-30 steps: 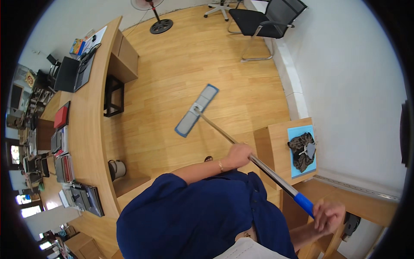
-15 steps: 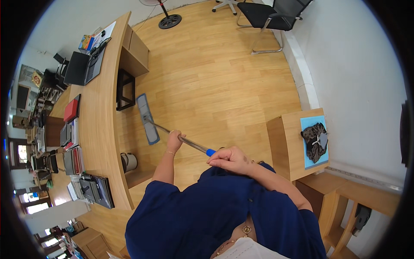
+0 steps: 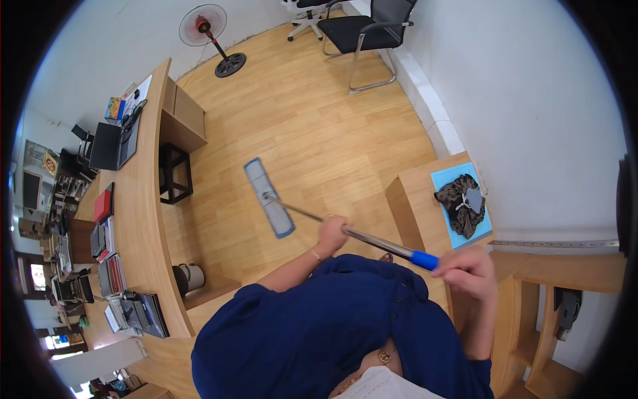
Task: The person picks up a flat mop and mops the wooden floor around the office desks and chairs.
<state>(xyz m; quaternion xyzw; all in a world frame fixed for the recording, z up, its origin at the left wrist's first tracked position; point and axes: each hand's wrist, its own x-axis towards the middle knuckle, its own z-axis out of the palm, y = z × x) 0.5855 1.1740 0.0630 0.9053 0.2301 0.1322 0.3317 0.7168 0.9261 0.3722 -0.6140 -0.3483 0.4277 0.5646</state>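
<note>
A flat mop [image 3: 278, 211] with a long grey head edged in blue lies on the wood floor. Its metal pole slants up to the right and ends in a blue grip [image 3: 425, 260]. My left hand [image 3: 333, 236] is closed round the middle of the pole. At the top end, my right hand [image 3: 469, 271] is wrapped over the end of the blue grip, beside the small wooden cabinet. The part of the grip inside my right hand is hidden.
A long desk [image 3: 136, 193] with a laptop [image 3: 118, 143] and folders runs along the left; a black stool [image 3: 175, 174] and a white bin [image 3: 193, 276] stand beneath it. A fan [image 3: 230, 64] and black chair [image 3: 365, 36] are at the back. The cabinet [image 3: 425, 199] at right bears a dark cloth bundle [image 3: 462, 206].
The mop head has moved right, away from the desk toward mid-floor. Both my hands have shifted right with the pole, the right one farthest. The view has turned a little.
</note>
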